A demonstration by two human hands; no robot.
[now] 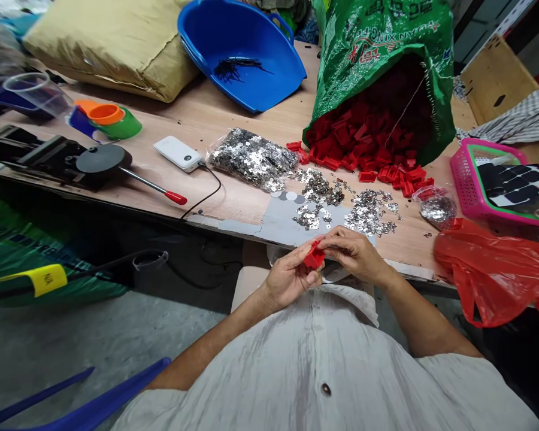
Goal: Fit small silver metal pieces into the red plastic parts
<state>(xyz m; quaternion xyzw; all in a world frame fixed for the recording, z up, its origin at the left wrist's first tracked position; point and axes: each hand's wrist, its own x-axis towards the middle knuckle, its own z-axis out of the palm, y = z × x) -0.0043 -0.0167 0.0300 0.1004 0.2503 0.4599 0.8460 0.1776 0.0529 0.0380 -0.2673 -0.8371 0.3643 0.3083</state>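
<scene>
A small red plastic part [314, 256] sits in the fingers of my left hand [287, 278], just in front of the table edge. My right hand [353, 251] is closed in a pinch at the top of this part; whatever its fingertips hold is too small or hidden to make out. Beyond my hands lie loose piles of small shiny metal pieces [371, 212] and a clear bag of metal pieces [251, 157]. Many more red plastic parts [363, 134] spill out of a green woven sack [381, 36] lying on its side.
A hand press with a red-tipped lever [153, 187] and a white power bank [178, 154] with a cable are at left. Behind them are a blue scoop-shaped basin [269, 90] and a tan sack [108, 42]. Rightward stand a pink basket [469, 179] and a red plastic bag [498, 269].
</scene>
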